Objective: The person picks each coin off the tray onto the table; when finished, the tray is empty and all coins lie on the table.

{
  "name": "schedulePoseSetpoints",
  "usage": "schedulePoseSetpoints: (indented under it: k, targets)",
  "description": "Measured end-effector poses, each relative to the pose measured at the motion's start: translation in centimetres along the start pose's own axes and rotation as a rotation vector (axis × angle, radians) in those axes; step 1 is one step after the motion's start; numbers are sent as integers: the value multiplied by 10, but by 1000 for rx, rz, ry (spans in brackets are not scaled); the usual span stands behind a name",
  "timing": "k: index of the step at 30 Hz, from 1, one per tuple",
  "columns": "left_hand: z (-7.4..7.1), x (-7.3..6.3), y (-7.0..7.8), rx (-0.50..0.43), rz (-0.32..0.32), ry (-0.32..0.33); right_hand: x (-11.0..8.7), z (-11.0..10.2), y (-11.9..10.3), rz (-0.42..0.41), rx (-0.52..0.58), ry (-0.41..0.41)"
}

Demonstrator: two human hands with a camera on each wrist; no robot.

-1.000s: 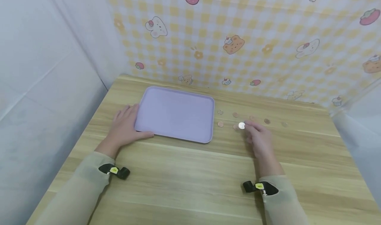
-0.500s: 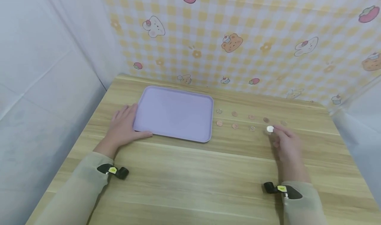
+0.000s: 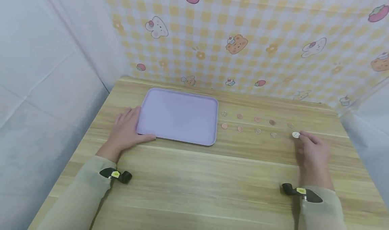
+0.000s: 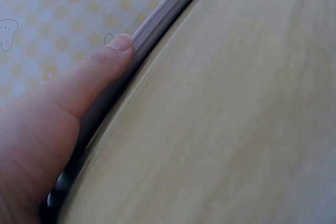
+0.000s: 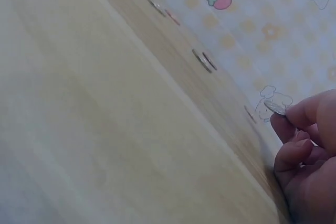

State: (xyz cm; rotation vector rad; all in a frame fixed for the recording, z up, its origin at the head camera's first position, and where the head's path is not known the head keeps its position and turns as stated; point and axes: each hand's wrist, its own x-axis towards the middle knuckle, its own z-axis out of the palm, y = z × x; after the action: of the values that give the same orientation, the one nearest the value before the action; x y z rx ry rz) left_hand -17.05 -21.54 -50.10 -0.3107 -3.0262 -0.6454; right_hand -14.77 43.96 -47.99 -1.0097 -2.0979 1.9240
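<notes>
In the head view my right hand [image 3: 316, 151] pinches a silver coin [image 3: 296, 134] between thumb and fingertips, held just above the table. The coin [image 5: 275, 108] also shows in the right wrist view, the other fingers curled beneath it. Two rows of copper and silver coins run to the left, among them a silver coin [image 3: 273, 135] and a dark copper coin [image 3: 272, 122]. My left hand [image 3: 126, 130] rests against the near left corner of a lilac tray [image 3: 179, 117]. Its thumb [image 4: 100, 74] lies straight along the tray's front side; the fingers lie by the left side.
The wooden table [image 3: 194, 182] carries everything. A yellow checked cloth [image 3: 212, 30] with cartoon prints hangs behind its back edge. A pale wall covering [image 3: 39, 88] stands at the left. The tray's inside is bare.
My right hand has moved right along the front row. First one silver coin, then another, now lies there, while a silver coin is still pinched. The left hand and tray stay put.
</notes>
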Motion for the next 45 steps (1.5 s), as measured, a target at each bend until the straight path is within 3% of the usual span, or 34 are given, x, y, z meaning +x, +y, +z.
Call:
schedulePoseSetpoints:
  k: [7,18,28,45]
  targets:
    - [1,0,-2,1,2,6,-1,4,-1,-25,-170,50]
    - [1,-1,0,-11,-2,3,-3,7,7,-190,-442,108]
    - [3,-2,-2,-8,12,24,8,6,14,-156,-343,120]
    - [2,2,-2,0,9,13,9,5,11,-126,-348,115]
